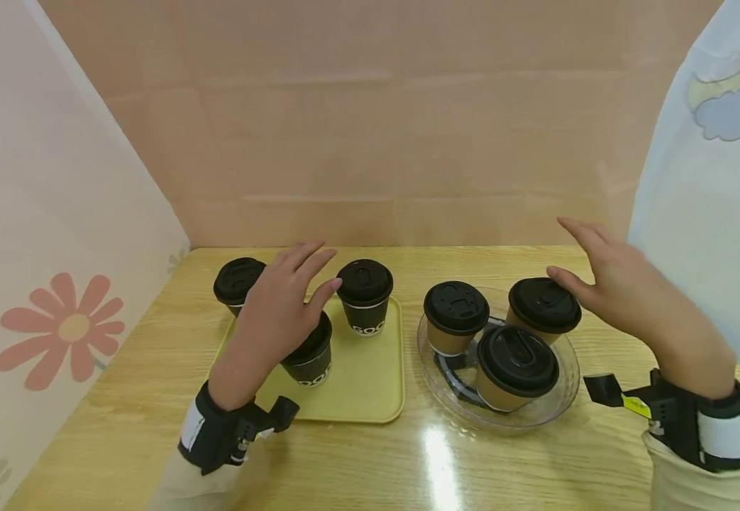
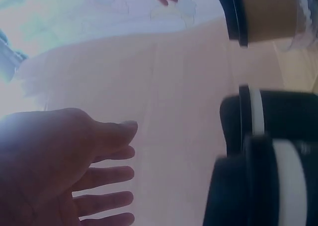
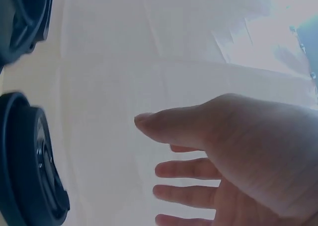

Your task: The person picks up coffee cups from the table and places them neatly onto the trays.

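Note:
My left hand (image 1: 280, 309) hovers over the yellow tray (image 1: 370, 404), fingers extended and holding nothing. Around it stand three black-lidded dark paper cups: a back-left cup (image 1: 238, 282), a front cup (image 1: 311, 358) partly behind the hand, and a back-right cup (image 1: 366, 294). On the right, my right hand (image 1: 625, 287) is raised with fingers extended and nothing in it, thumb close to the lid of the back-right brown cup (image 1: 543, 305). That cup shares a clear round plastic dish (image 1: 567, 397) with a back-left brown cup (image 1: 455, 316) and a front brown cup (image 1: 515, 365), all black-lidded.
The dish and tray stand side by side on a wooden table (image 1: 370, 468). A plain pinkish backdrop (image 1: 395, 142) closes off the far side. Printed cloth walls, the left one (image 1: 69, 213) with flowers, rise at both sides.

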The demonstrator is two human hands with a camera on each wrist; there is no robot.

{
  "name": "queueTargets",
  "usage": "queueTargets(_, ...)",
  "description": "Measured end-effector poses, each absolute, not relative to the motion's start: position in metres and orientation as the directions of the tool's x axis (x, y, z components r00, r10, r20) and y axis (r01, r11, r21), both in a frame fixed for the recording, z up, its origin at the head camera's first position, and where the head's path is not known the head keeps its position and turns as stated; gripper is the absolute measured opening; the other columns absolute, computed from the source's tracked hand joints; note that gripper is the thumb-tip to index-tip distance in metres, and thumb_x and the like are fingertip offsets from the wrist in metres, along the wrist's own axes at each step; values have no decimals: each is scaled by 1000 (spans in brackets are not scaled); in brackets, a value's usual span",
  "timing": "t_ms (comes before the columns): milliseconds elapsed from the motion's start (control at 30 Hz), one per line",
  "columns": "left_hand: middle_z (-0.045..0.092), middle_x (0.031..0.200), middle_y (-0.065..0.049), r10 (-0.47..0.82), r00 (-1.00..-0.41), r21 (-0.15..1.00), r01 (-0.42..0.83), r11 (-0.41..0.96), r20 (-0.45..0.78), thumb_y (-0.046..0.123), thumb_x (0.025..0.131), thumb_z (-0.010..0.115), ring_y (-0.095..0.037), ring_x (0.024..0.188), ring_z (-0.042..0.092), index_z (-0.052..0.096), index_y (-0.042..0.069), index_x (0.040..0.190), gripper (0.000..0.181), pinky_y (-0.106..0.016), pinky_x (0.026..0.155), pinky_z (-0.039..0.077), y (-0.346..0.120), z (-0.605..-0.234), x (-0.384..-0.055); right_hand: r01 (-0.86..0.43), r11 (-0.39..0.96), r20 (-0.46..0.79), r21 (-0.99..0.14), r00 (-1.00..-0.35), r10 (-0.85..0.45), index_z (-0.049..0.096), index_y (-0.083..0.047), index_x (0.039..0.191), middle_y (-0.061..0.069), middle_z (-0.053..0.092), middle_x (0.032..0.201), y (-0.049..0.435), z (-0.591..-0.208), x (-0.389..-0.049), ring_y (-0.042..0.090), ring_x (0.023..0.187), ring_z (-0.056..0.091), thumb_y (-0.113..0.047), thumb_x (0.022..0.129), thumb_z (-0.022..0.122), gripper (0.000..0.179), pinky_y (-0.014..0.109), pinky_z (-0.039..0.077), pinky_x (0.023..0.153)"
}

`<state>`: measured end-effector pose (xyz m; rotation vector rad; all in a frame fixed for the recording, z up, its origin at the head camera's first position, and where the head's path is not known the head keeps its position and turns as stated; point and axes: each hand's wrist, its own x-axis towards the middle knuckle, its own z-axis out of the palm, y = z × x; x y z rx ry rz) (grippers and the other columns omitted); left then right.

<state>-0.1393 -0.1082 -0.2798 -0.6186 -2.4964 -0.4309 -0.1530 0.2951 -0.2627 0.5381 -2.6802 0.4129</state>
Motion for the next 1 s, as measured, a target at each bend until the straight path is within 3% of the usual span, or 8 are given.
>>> queueTargets(300,35,157,-16,251,-840,234,399,887,481,33,96,61,-38,147,26,40,8,148,61,-56,117,25,-144,-279,-156,-342,903,405,-262,-888,-219,16,-5,156,34,29,150,313,-265,-159,61,124,36,-21,95,62,78,71,31,97)
queueTargets(533,35,157,-15,252,-811,150,381,912,527,42,93,62,-37,148,25,36,11,151,70,-56,119,21,-174,-285,-167,-271,930,459,-249,-878,-133,21,-3,154,31,27,153,330,-270,-165,61,125,34,-28,98,58,72,74,27,98)
queueTargets(1000,29,159,-17,162,-878,215,282,935,450,50,98,49,-37,149,20,27,11,154,72,-59,118,16,-213,-292,-177,-233,943,460,-239,-882,-102,16,1,154,34,28,152,349,-284,-176,59,130,32,-36,97,56,79,73,26,100)
